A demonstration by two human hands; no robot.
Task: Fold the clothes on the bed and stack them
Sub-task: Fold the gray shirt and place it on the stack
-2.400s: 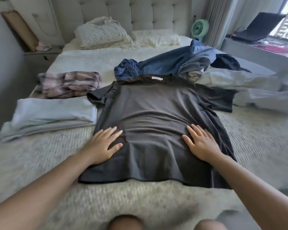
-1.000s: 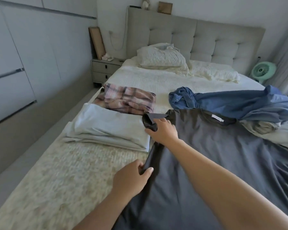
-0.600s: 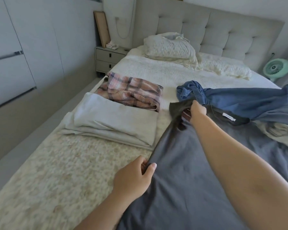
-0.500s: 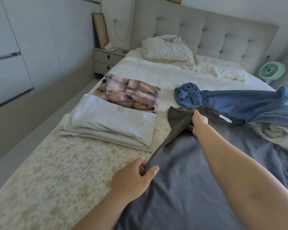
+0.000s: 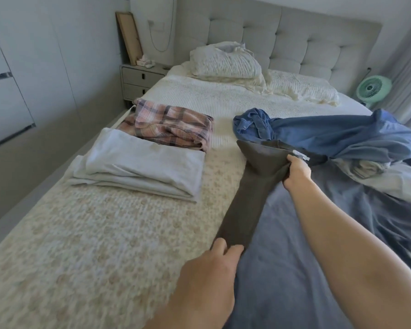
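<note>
1. Now, from the head camera, the dark grey T-shirt (image 5: 294,257) lies spread over the near right part of the bed (image 5: 93,245), its left edge lifted and turned over towards the middle in a long narrow strip.
2. The right hand (image 5: 297,170) pinches the turned-over cloth near the collar, just below a small white label (image 5: 300,155).
3. The left hand (image 5: 214,269) grips the same fold at its lower end, thumb on top of the cloth; the other fingers look curled beneath it, though they are mostly hidden.
4. A folded pale grey garment (image 5: 142,169) lies well to the left of the shirt, with a folded pink plaid shirt (image 5: 171,124) touching its far edge.
5. A crumpled blue denim shirt (image 5: 330,134) lies just beyond the collar, resting on a heap of pale clothes (image 5: 370,169) at the right.
6. Pillows (image 5: 226,60) sit against the tufted headboard (image 5: 294,32); a green fan (image 5: 373,89) stands to the right and a nightstand (image 5: 140,79) to the left.
</note>
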